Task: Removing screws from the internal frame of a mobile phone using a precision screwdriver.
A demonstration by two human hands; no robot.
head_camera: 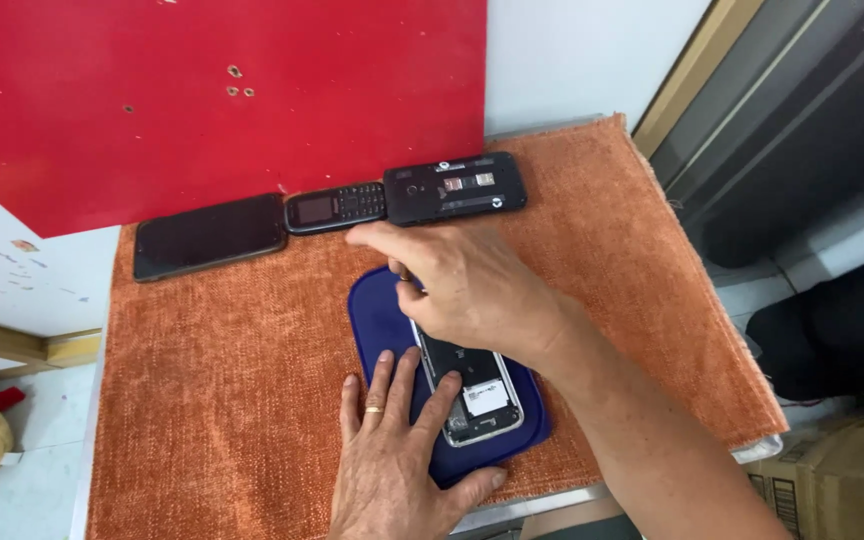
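An opened phone lies back-up on a dark blue mat, its rear cover off so the black inner frame, a white label and the silver rim show. The mat sits near the front edge of an orange woven cloth that covers the table.

The left hand lies flat and spread, palm down, on the near-left part of the mat — its fingers press on the lower left edge of the phone and pin it in place rather than closing round it. A gold ring shows on one finger.

The right hand comes in from the lower right and hangs over the phone's upper end, fingers curled down toward it. Something thin seems pinched between thumb and forefinger (it is too small and too hidden to name), and whether the fingertips touch the phone itself I cannot tell, since the back of the hand covers that spot.

Along the far edge of the cloth three more handsets lie in a row: a black smartphone with a dark screen on the left, a small keypad phone just beside it, and a black phone with its back removed on the right, touching the keypad phone's end. Behind them stands a red board against a white wall.
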